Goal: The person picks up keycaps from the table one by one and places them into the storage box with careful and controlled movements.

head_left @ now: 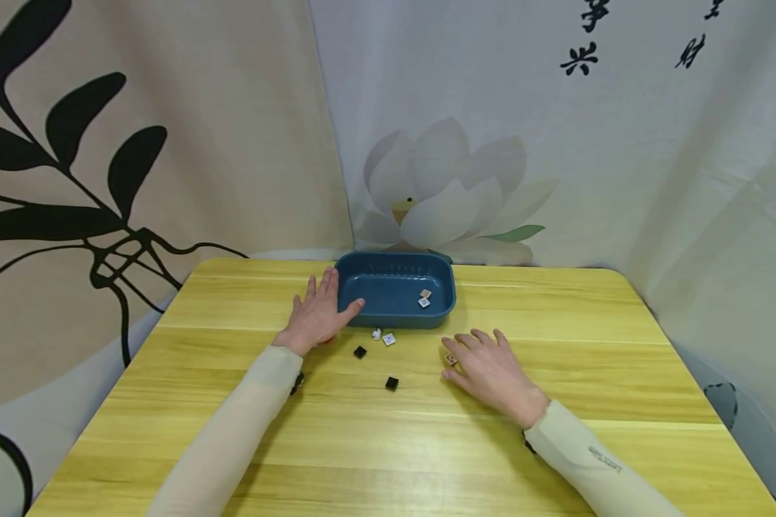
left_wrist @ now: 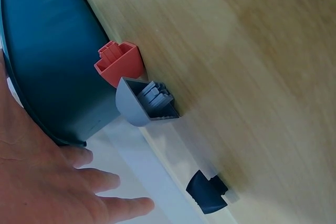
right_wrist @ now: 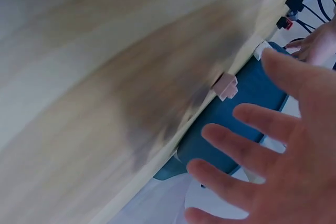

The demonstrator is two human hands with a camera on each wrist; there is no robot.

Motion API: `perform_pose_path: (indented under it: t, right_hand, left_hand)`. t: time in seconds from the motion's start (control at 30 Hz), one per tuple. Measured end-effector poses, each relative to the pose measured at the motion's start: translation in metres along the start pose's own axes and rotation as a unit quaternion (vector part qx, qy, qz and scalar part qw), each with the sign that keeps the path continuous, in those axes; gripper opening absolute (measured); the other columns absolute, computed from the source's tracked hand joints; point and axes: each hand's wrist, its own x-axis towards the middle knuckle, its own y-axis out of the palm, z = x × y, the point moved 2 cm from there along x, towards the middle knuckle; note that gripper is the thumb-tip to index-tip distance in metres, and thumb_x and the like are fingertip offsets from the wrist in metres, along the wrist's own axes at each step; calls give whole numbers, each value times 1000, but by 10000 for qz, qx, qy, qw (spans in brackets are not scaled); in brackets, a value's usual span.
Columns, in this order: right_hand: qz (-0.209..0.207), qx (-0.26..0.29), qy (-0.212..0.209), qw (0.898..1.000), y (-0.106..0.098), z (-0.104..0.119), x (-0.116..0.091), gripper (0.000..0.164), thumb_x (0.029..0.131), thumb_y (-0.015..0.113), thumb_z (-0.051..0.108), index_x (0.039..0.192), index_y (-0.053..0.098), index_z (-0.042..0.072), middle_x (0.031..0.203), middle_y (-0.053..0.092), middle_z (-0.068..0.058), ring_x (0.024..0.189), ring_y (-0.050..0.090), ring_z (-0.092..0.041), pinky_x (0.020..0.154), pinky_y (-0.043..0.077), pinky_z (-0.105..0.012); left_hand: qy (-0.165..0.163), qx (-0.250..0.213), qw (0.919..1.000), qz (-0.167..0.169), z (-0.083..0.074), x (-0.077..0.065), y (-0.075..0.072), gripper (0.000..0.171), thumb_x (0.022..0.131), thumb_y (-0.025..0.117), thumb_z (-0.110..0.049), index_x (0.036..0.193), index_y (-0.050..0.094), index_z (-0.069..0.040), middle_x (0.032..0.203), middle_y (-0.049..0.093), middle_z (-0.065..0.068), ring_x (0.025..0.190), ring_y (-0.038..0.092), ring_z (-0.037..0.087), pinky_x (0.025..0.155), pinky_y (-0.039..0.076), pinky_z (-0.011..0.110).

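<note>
My left hand [head_left: 320,312] lies at the left end of a blue plastic tray [head_left: 394,319], its fingers straight and the thumb over the rim. A red keycap-like piece [head_left: 327,339] peeks out beneath that hand; the left wrist view shows it hollow, beside a grey one [left_wrist: 144,103] and a black one [left_wrist: 206,192]. My right hand [head_left: 494,373] hovers with spread fingers near a pale pinkish piece [head_left: 451,358], and holds nothing. In the right wrist view this pink piece [right_wrist: 226,86] stands apart from the fingers [right_wrist: 239,145].
Two small pale pieces [head_left: 424,302] lie inside the tray's right part. In front of the tray are two whitish pieces [head_left: 389,339] and two black ones [head_left: 360,352]. The wooden table [head_left: 524,474] ends at a printed curtain [head_left: 265,143] behind the tray.
</note>
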Motion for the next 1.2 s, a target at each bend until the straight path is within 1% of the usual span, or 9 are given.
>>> perform_pose_path:
  t: [0.1, 0.2, 0.3, 0.4, 0.5, 0.67, 1.07, 1.2]
  right_hand:
    - [-75, -92, 21, 9999, 2, 3, 3, 48, 94, 76, 43, 132, 70, 12, 120, 71, -12, 112, 66, -39, 97, 48, -62]
    - [-190, -152, 25, 9997, 5, 5, 5, 40, 93, 78, 39, 122, 73, 12, 110, 72, -11, 99, 68, -35, 88, 53, -55]
    - [-277, -124, 57, 9995, 6, 5, 6, 31, 92, 80, 35, 112, 75, 13, 101, 71, -9, 90, 66, -33, 81, 54, -51]
    - [-309, -86, 80, 9995, 7, 6, 8, 22, 92, 81, 32, 103, 74, 14, 93, 68, -6, 83, 63, -31, 76, 54, -49]
    - [-273, -45, 99, 9996, 7, 7, 9, 17, 92, 81, 29, 97, 73, 15, 88, 65, -4, 80, 61, -29, 73, 52, -48]
    - [-229, 8, 57, 9997, 7, 7, 10, 13, 92, 80, 23, 90, 70, 15, 83, 63, -3, 76, 58, -28, 69, 49, -45]
    - [-300, 266, -12, 9992, 8, 6, 10, 9, 91, 79, 13, 89, 71, 10, 81, 63, -5, 73, 56, -26, 67, 50, -45]
    - [-518, 289, -123, 9982, 7, 4, 8, 7, 90, 78, 7, 88, 71, 9, 80, 64, -6, 71, 56, -27, 65, 50, -43]
  left_hand:
    - [2, 15, 10000, -20, 0, 0, 1, 107, 97, 33, -79, 166, 0, -5, 173, -1, 15, 157, 0, 45, 116, 12, 76]
    - [13, -2, 10000, -49, 0, 0, 1, 106, 97, 34, -79, 166, 0, -5, 174, 0, 14, 157, 2, 46, 116, 12, 76]
    - [22, 3, 10000, -65, 0, 0, 1, 107, 97, 33, -80, 166, 0, -5, 173, 0, 14, 157, 3, 46, 116, 13, 76]
    - [24, 10, 10000, -71, 0, -1, 1, 108, 97, 33, -80, 166, 0, -5, 173, 0, 14, 157, 3, 46, 116, 13, 75]
    - [27, 26, 10000, -73, 1, 0, 2, 108, 97, 33, -80, 166, 0, -4, 173, 0, 15, 157, 2, 46, 116, 12, 76]
    - [30, 28, 10000, -76, 1, 0, 2, 107, 97, 33, -80, 166, 0, -4, 173, 0, 15, 157, 1, 46, 116, 12, 76]
    - [29, -17, 10000, -67, 1, 0, 1, 109, 96, 31, -82, 166, -1, -5, 174, -1, 14, 157, 1, 46, 117, 12, 75]
    - [1, -36, 10000, -87, 1, 0, 1, 107, 96, 33, -81, 166, 0, -6, 174, 1, 14, 157, 3, 46, 117, 12, 74]
